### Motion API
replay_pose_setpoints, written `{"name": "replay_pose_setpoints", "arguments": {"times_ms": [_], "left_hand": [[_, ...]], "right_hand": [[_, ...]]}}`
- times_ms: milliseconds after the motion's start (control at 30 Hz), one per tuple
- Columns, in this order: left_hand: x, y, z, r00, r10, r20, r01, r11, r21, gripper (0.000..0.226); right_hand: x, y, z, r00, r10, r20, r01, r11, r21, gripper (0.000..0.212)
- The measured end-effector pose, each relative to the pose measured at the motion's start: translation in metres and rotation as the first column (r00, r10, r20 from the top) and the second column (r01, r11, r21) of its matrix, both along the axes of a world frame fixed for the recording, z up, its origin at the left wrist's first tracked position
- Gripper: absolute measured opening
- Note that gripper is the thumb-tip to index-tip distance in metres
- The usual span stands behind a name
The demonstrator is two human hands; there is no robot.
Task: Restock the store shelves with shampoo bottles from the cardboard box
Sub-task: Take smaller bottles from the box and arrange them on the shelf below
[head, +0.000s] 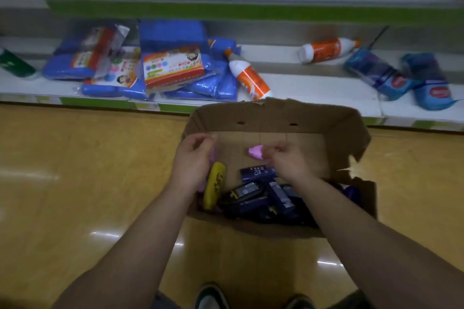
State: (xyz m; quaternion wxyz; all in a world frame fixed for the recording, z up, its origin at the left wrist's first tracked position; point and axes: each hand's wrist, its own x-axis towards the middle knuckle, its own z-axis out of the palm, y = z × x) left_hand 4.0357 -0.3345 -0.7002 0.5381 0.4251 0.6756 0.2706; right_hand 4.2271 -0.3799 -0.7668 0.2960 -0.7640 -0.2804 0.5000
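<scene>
An open cardboard box (pixel 276 115) stands on the floor in front of the bottom shelf (pixel 313 93). Inside lie several dark blue shampoo bottles (pixel 256 173) and a yellow bottle (pixel 214 184). My right hand (pixel 288 160) is over the box, closed on a pink bottle (pixel 256 152) whose cap sticks out to the left. My left hand (pixel 194 158) hovers at the box's left wall, fingers curled; a bit of pink shows under it, and whether it grips anything is unclear.
On the bottom shelf lie blue packs with red labels (pixel 173 65), two orange-and-white bottles (pixel 248 75) on their sides, and blue pouches (pixel 426 83) at right. A green bottle (pixel 15 64) sits far left. My shoes (pixel 211 296) stand on the shiny yellow floor.
</scene>
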Motion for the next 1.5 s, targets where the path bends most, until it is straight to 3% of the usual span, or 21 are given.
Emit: {"name": "replay_pose_setpoints", "arguments": {"times_ms": [67, 133, 200, 267, 367, 600, 767, 833, 900, 967, 1133, 1233, 1300, 1500], "left_hand": [[-0.001, 0.003, -0.019, 0.997, -0.044, -0.058, 0.047, 0.998, 0.042, 0.017], [0.000, 0.008, -0.026, 0.992, -0.077, -0.097, 0.085, 0.993, 0.080, 0.017], [0.001, 0.014, -0.026, 0.986, -0.101, -0.131, 0.116, 0.986, 0.120, 0.013], [-0.001, 0.018, -0.025, 0.984, -0.095, -0.147, 0.118, 0.981, 0.156, 0.012], [-0.007, 0.014, -0.031, 0.970, -0.109, -0.215, 0.140, 0.981, 0.136, 0.011], [-0.012, 0.012, -0.044, 0.943, -0.150, -0.297, 0.202, 0.968, 0.152, 0.011], [-0.012, 0.012, -0.050, 0.936, -0.179, -0.302, 0.229, 0.964, 0.138, 0.014], [-0.012, 0.015, -0.052, 0.942, -0.172, -0.288, 0.219, 0.965, 0.141, 0.013], [-0.011, 0.017, -0.055, 0.941, -0.176, -0.288, 0.226, 0.962, 0.151, 0.012], [-0.009, 0.019, -0.061, 0.936, -0.194, -0.294, 0.245, 0.958, 0.147, 0.012], [-0.002, 0.021, -0.086, 0.903, -0.296, -0.311, 0.328, 0.943, 0.055, 0.012], [0.003, 0.023, -0.099, 0.878, -0.365, -0.311, 0.384, 0.923, 0.001, 0.016], [0.010, 0.026, -0.106, 0.876, -0.384, -0.292, 0.398, 0.917, -0.014, 0.019], [0.038, 0.020, -0.127, 0.779, -0.548, -0.304, 0.534, 0.835, -0.137, 0.011]], "right_hand": [[-0.028, 0.005, -0.044, 0.977, 0.198, 0.083, -0.198, 0.980, -0.007, 0.011], [-0.056, 0.005, -0.077, 0.868, 0.467, 0.169, -0.464, 0.884, -0.057, 0.025], [-0.080, 0.008, -0.103, 0.593, 0.725, 0.352, -0.722, 0.671, -0.166, 0.042], [-0.099, 0.009, -0.125, 0.312, 0.824, 0.473, -0.840, 0.471, -0.268, 0.063], [-0.116, 0.013, -0.147, 0.055, 0.839, 0.541, -0.868, 0.308, -0.390, 0.072], [-0.126, 0.036, -0.173, 0.017, 0.767, 0.642, -0.877, 0.320, -0.359, 0.047], [-0.116, 0.048, -0.175, -0.214, 0.741, 0.637, -0.838, 0.196, -0.509, 0.043], [-0.106, 0.049, -0.168, -0.264, 0.751, 0.605, -0.817, 0.159, -0.554, 0.037], [-0.091, 0.049, -0.159, -0.212, 0.761, 0.613, -0.830, 0.191, -0.524, 0.036], [-0.072, 0.047, -0.150, -0.085, 0.768, 0.635, -0.858, 0.268, -0.439, 0.042], [-0.019, 0.039, -0.123, 0.491, 0.705, 0.512, -0.754, 0.638, -0.157, 0.045], [0.015, 0.036, -0.100, 0.729, 0.547, 0.411, -0.557, 0.823, -0.109, 0.044], [0.039, 0.032, -0.082, 0.803, 0.441, 0.401, -0.440, 0.892, -0.099, 0.047], [0.094, 0.012, -0.024, 0.876, 0.169, 0.452, -0.196, 0.981, 0.012, 0.052]]}}
